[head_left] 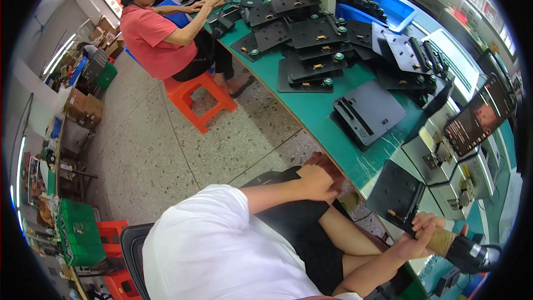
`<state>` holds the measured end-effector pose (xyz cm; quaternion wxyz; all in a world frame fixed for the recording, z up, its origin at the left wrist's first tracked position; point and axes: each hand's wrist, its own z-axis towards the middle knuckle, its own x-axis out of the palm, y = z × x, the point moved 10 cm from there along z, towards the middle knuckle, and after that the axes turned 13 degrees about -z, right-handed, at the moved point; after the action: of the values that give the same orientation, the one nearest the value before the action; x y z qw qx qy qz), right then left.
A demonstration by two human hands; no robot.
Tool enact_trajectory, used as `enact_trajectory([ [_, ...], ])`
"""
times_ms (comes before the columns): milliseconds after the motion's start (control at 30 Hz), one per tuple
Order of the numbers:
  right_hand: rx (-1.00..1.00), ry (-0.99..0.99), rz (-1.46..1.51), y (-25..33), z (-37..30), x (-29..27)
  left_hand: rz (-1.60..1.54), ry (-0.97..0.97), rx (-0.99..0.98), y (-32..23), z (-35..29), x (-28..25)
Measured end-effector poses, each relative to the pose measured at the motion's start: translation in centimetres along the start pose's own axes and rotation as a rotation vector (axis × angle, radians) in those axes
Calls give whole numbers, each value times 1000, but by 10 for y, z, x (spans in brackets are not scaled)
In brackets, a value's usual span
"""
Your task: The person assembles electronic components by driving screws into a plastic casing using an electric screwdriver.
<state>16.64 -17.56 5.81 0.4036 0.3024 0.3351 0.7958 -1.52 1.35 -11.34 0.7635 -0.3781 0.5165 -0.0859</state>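
My right hand (415, 243) is closed around a corded hand tool (442, 241) with a tan wrapped grip and a black body. Its fingers also lie close to the edge of a black flat plate (395, 191), which rests in front of a grey metal fixture (447, 161). Whether they touch the plate I cannot make out. My left hand (321, 182) lies at my leg beside the table edge, well apart from the plate, its fingers mostly hidden. Farther along the table sits a short stack of black panels (369, 112).
Piles of black plates (316, 33) cover the green table (311, 108). Blue bins (383, 3) stand behind them. A phone (482, 114) stands upright by the fixture. At the far left a co-worker (158, 36) sits on an orange stool (200, 100), hands on the table.
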Motion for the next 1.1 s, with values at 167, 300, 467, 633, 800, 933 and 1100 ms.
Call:
enact_trajectory([
  [167, 8, 58, 54, -11, 4, 1, -539, -4, 884, -146, -76, -51],
  [300, -16, -58, 78, 6, 6, 19, -359, -209, 906, -179, -32, -109],
  [467, -46, -96, 32, 16, 1, 9, -276, -187, 885, -198, 30, -106],
  [633, 1, -35, -98, 32, 19, 19, -108, 37, 795, -184, 40, -59],
  [800, -380, -31, -36, 98, 79, 10, -89, 11, 752, -179, 47, -60],
  [933, -395, -126, 33, 106, 137, -25, -165, 54, 773, -181, 49, -64],
  [1100, -333, -57, -182, 70, 168, -28, -226, 69, 775, -179, 48, -57],
])
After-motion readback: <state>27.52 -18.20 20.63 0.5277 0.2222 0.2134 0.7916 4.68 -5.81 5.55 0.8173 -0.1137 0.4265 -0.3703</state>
